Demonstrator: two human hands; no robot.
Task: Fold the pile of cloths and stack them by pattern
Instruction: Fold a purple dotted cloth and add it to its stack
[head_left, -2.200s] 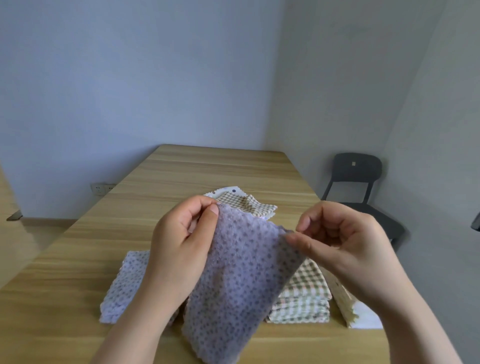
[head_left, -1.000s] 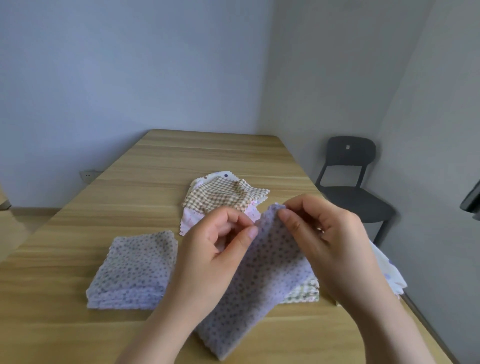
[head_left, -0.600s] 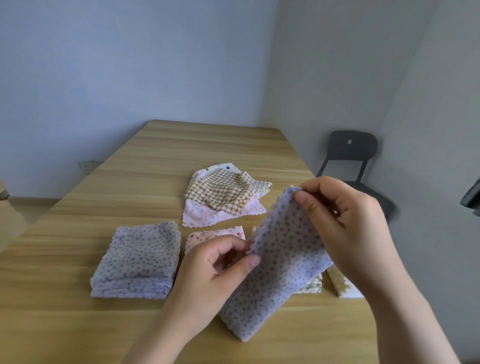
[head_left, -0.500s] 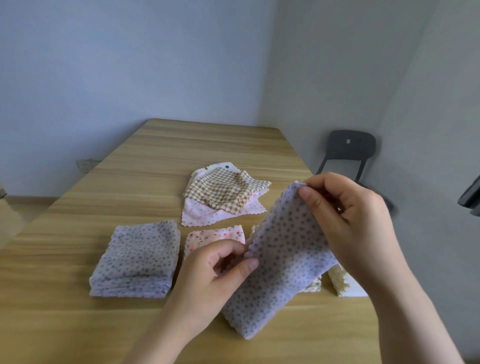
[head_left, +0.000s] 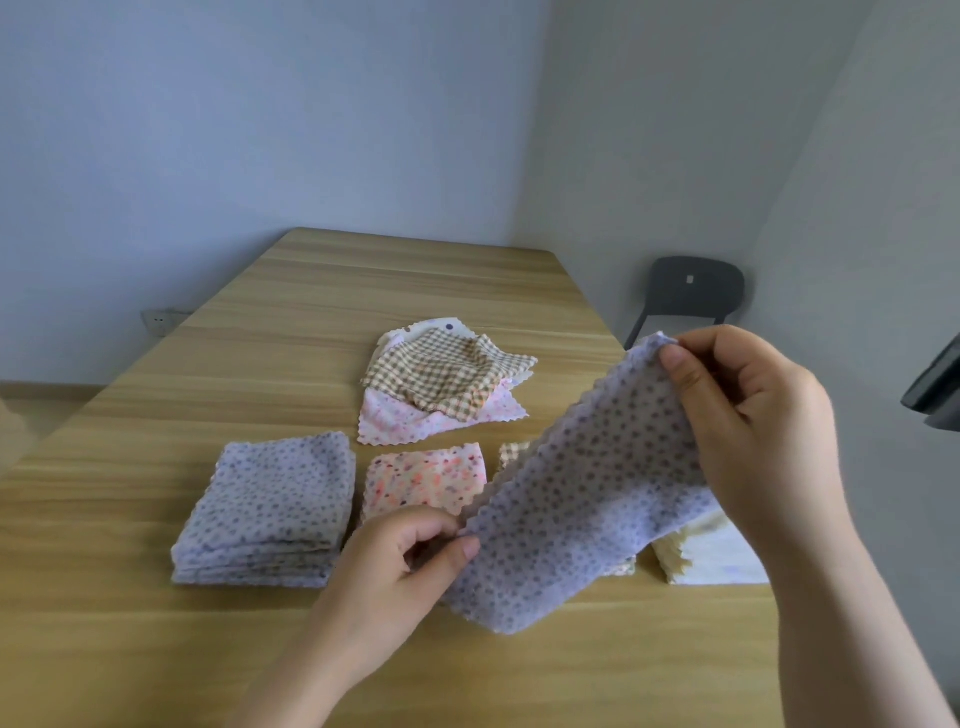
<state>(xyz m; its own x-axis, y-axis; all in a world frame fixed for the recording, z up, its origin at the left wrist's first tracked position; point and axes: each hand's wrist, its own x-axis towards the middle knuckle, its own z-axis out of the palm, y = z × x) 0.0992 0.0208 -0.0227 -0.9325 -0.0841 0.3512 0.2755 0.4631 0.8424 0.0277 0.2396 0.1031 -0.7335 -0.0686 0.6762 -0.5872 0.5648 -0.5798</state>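
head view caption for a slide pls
Left hand and right hand pinch a purple dotted cloth; its matching folded stack lies left.

Stacks (head_left: 270, 512) in row on table (head_left: 363, 291), loose pile (head_left: 447, 384) behind

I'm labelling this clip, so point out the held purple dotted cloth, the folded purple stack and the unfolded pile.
held purple dotted cloth (head_left: 582, 499): head view, mid-fabric
folded purple stack (head_left: 280, 488): head view, top cloth's centre
unfolded pile (head_left: 441, 379): head view, checked top cloth
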